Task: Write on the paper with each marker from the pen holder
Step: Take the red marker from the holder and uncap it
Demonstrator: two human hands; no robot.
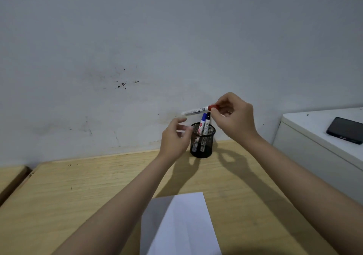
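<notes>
A black mesh pen holder [202, 143] stands at the back of the wooden table [78, 192], close to the wall. Two markers stand upright in it, one with a blue cap [203, 124] and one with a black cap [207, 123]. My right hand [233, 117] pinches the red cap end of a white marker [196, 111], which lies almost level above the holder and points left. My left hand [174, 137] hovers just left of the holder, fingers apart, holding nothing. A white sheet of paper [182, 225] lies at the near edge, partly shaded.
A white cabinet [314, 146] stands to the right of the table with a dark phone [344, 130] on top. The grey wall runs directly behind the holder. A second wooden surface [9, 178] shows at the far left.
</notes>
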